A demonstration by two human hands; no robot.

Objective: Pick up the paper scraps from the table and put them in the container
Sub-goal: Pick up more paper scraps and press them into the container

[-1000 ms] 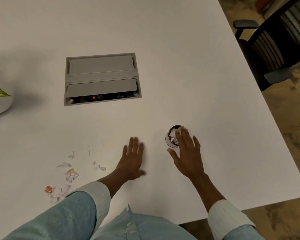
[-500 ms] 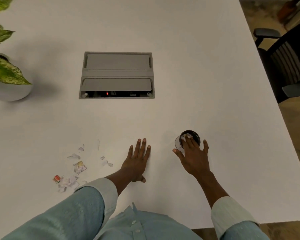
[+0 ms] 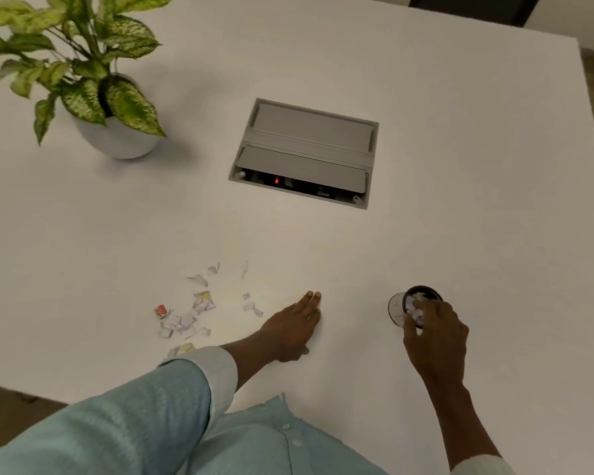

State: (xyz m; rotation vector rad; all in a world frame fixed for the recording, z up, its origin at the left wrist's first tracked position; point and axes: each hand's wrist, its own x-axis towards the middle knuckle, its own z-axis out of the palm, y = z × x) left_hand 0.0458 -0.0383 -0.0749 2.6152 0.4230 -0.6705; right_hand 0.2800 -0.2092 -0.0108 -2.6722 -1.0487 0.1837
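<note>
Several torn paper scraps (image 3: 186, 320), mostly white with one red-orange piece (image 3: 161, 310), lie scattered on the white table (image 3: 460, 200) to the left of my left hand. My left hand (image 3: 292, 330) rests flat on the table with its fingers together, holding nothing. A small round dark-rimmed container (image 3: 396, 305) stands to the right with white scraps inside. My right hand (image 3: 436, 337) hovers over its near side, with fingertips curled onto scraps at the rim and covering part of the opening.
A potted plant (image 3: 117, 138) in a white pot stands at the far left. A grey recessed cable box (image 3: 306, 152) with a red light sits mid-table. The table's near edge runs along the bottom left, its right edge at the far right.
The view has swung left, bringing the plant fully into sight. My right hand's fingers have curled down onto the scraps at the container's mouth. My left hand stays flat.
</note>
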